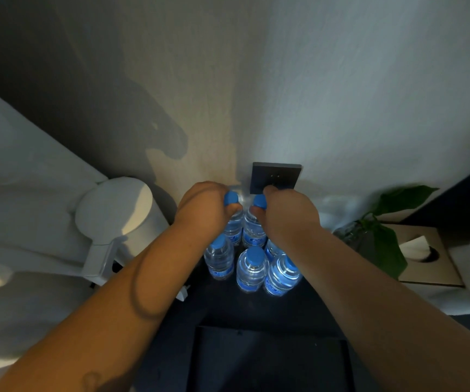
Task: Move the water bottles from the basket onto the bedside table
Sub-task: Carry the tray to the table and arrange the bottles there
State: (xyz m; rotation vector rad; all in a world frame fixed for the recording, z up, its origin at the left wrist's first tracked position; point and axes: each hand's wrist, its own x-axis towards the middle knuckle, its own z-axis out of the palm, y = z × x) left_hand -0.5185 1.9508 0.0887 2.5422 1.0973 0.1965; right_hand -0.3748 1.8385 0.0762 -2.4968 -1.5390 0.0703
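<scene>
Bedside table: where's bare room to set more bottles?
Bare: the dark strip of the bedside table in front of the front water bottles, toward its near edge. Crowded: the back by the wall socket, where left hand and right hand grip the back bottles. White lamp borders the left, plant the right.

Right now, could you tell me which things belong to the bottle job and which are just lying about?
Job: left hand, right hand, left-held bottle, right-held bottle, standing bottles, bedside table.
Lying about: lamp, wall socket, plant, tissue box.
</scene>
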